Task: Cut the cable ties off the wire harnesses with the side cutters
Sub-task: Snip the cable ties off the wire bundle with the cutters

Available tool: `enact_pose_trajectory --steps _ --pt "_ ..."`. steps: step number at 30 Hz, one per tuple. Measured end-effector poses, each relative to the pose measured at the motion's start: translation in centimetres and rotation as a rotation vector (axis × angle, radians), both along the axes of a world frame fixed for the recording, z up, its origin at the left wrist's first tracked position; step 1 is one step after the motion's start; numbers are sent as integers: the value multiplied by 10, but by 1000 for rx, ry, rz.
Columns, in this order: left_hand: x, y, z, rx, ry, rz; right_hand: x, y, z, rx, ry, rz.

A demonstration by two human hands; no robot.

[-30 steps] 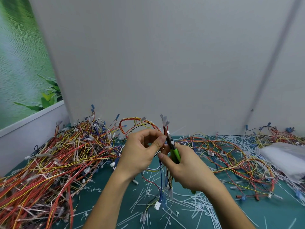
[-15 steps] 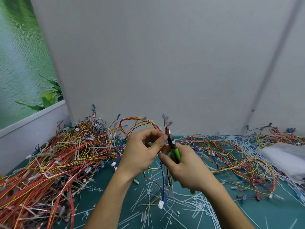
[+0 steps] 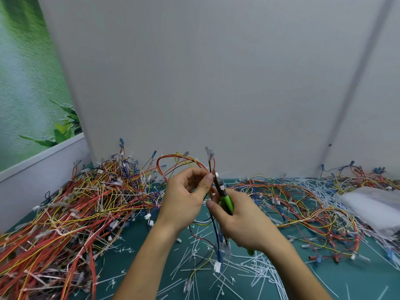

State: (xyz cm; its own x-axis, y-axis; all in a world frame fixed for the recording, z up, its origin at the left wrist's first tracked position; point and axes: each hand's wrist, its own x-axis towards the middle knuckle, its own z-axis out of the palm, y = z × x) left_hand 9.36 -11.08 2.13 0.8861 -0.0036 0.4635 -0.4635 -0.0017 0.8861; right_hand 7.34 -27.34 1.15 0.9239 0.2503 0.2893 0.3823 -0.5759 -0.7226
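My left hand (image 3: 186, 197) pinches a thin wire harness (image 3: 211, 163) between thumb and fingers, holding it upright above the green mat. The harness's lower wires and white connector (image 3: 217, 267) hang down between my wrists. My right hand (image 3: 240, 221) grips the green-handled side cutters (image 3: 226, 201), whose dark jaws point up at the harness right beside my left thumb. A white cable tie head (image 3: 216, 174) shows at the jaws. Whether the jaws are closed on it I cannot tell.
A big heap of red, yellow and orange harnesses (image 3: 71, 213) fills the left. More harnesses (image 3: 307, 206) lie at the right, by a white plastic bag (image 3: 376, 204). Cut white ties (image 3: 249, 269) litter the green mat (image 3: 134, 245). A grey wall stands close behind.
Both hands stay nearly in place; the harness and cutters have shifted slightly and the hanging connector has swung a little.
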Motion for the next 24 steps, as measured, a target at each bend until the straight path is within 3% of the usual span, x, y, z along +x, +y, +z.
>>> enact_pose_trajectory --steps 10,14,18,20,24 --pt "-1 0 0 26 -23 -9 -2 7 -1 21 -40 -34" --pt "-2 -3 0 22 -48 -37 0 4 4 519 276 60" --pt "-1 2 5 -55 46 -73 7 -13 15 868 395 57" --pt "0 8 7 -154 126 -126 11 -20 16 851 335 26" --pt "0 18 12 -363 201 -261 11 -22 15 612 217 10"
